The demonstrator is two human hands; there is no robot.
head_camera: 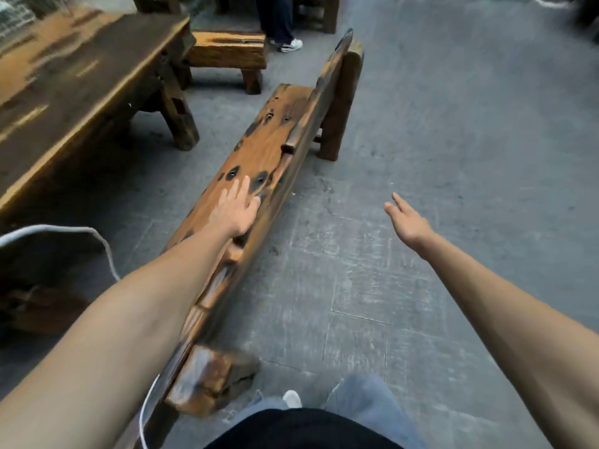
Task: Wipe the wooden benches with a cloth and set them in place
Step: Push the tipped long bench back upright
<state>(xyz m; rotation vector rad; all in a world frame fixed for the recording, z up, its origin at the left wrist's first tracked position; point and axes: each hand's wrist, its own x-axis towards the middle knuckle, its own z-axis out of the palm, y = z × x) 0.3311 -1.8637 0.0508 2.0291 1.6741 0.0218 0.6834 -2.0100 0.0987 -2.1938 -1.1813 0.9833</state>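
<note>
A long wooden bench (269, 137) with dark knots lies tipped on its side on the grey floor, its legs (340, 102) pointing right. My left hand (236, 210) rests flat on the bench's seat face near the middle, fingers spread, holding nothing. My right hand (408, 222) hovers open over the floor to the right of the bench, apart from it. No cloth is visible in either hand.
A large dark wooden table (74, 92) stands at the left. A small wooden stool (227, 53) sits beyond it, and a person's legs and white shoe (290, 45) stand at the back. A white cable (107, 251) loops at the left. Grey tiled floor (453, 140) spreads to the right.
</note>
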